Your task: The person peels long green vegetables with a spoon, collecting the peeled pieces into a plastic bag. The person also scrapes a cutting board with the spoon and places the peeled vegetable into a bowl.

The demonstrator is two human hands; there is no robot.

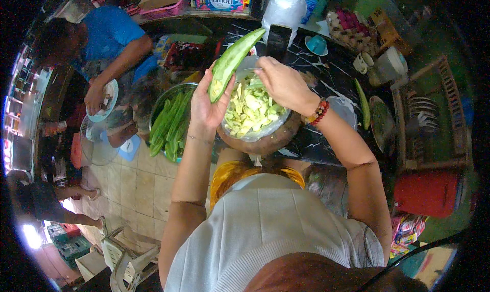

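My left hand [208, 99] is closed round the lower end of a long green gourd [232, 62], tilted up and away. The gourd's pale cut face shows, with seeds near the lower end. Over the far right rim of a bowl lined with clear plastic [265, 132], my right hand [283, 81] is held with its fingers curled together. Whatever is in those fingers is too unclear to name. Chopped pale green gourd pieces [252, 111] heap up inside the bowl. Beneath it is a round brown wooden block [270, 143].
A metal basin of long green gourds [171, 121] stands at left. Another long gourd [363, 103] lies on the black marbled counter [334, 82]. At right are a dish rack [429, 113] and a red box [426, 192]. A person in blue [109, 34] holds a plate [104, 100].
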